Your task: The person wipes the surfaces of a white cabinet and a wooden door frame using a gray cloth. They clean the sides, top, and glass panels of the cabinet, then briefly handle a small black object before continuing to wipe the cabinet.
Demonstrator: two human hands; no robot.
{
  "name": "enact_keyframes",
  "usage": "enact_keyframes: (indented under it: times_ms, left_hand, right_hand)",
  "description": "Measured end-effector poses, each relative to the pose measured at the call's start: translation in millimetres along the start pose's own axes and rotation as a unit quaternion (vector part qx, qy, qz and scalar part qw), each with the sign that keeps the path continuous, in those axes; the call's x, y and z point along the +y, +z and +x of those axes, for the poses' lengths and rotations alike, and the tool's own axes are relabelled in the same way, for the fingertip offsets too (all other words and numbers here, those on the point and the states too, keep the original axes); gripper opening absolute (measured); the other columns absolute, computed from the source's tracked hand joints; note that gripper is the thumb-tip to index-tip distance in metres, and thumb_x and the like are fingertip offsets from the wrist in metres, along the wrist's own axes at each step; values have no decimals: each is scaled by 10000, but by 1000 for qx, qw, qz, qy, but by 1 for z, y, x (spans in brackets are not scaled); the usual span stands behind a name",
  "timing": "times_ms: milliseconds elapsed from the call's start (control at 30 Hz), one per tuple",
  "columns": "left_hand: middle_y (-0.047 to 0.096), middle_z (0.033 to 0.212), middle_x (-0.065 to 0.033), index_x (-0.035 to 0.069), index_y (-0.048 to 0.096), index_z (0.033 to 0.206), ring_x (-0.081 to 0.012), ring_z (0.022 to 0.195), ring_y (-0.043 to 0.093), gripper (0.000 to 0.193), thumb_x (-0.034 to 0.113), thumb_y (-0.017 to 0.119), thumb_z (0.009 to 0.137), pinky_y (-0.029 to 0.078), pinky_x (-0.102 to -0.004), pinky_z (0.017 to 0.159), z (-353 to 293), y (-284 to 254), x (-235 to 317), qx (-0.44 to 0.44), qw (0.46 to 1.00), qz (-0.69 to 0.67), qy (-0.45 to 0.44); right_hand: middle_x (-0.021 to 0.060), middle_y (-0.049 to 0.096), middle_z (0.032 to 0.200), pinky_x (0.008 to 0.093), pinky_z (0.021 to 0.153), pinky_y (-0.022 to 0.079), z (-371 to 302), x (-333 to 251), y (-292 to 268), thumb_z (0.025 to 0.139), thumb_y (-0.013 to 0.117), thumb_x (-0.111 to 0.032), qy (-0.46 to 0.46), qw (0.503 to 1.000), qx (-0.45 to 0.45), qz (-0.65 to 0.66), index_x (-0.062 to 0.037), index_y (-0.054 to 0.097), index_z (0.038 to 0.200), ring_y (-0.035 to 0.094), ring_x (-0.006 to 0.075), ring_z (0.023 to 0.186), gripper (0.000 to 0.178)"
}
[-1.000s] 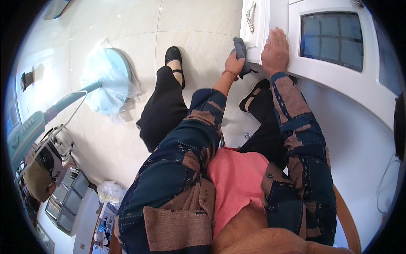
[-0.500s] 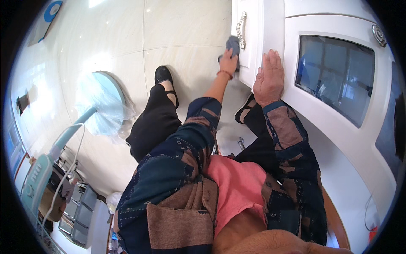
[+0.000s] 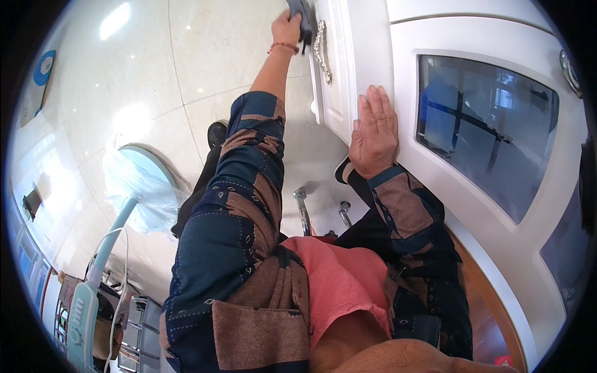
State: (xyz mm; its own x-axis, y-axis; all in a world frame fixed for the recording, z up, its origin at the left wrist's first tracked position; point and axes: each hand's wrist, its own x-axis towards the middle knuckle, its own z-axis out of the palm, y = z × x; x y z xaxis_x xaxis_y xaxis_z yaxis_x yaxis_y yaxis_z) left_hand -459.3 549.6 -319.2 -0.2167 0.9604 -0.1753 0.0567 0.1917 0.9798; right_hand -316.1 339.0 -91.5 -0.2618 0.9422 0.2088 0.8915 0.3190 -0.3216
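Note:
My left hand (image 3: 287, 29), with a red bead bracelet at its wrist, is closed around a grey cloth (image 3: 303, 17) at the far end of my reach. The cloth is beside the outer face of a white cabinet door (image 3: 341, 74), close to its ornate silver handle (image 3: 321, 53). Whether the cloth touches the door I cannot tell. Nearer to me, my right hand (image 3: 375, 133) lies flat with fingers stretched out against the white cabinet (image 3: 404, 112), holding nothing.
A dark glass panel (image 3: 485, 127) is set in the cabinet at right. To the left stands a pale blue fan-like stand with a round base (image 3: 149, 163) in clear plastic. Metal legs (image 3: 303, 208) show between my knees. Shiny tiles (image 3: 230, 37) cover the floor.
My left arm has stretched farther forward, taking the grey cloth along the cabinet door to beyond the handle's near end. My right hand stays flat on the cabinet. The whole view has shifted somewhat.

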Motion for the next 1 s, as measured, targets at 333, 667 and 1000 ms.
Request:
enact_keyframes:
  times_ms: [333, 667, 1000]
  left_hand:
    - [618, 966, -225, -4, 579, 1024, -377, 902, 590, 310, 222, 540, 815, 462, -436, 796, -35, 19, 79, -3, 977, 124, 174]
    - [535, 1104, -224, -2, 543, 1108, -387, 981, 517, 398, 76, 521, 718, 429, -428, 847, -241, 9, 72, 44, 989, 37, 140]
    - [549, 992, -192, 5, 562, 1132, -331, 936, 545, 389, 176, 585, 784, 445, -382, 827, -273, 11, 13, 2, 997, 40, -62]
  right_hand:
    - [186, 455, 1302, 447, 1025, 317, -2, -2, 0, 787, 518, -37, -17, 999, 9, -26, 25, 516, 1195, 402, 346, 1240, 412]
    - [160, 456, 1308, 424, 1034, 309, -3, 7, 11, 824, 476, -60, -28, 998, 47, -35, -8, 501, 1214, 392, 322, 1249, 394]
    - [150, 476, 1294, 398, 1035, 320, -1, 8, 14, 842, 474, -52, -24, 997, 62, -41, -20, 518, 1203, 410, 312, 1237, 365]
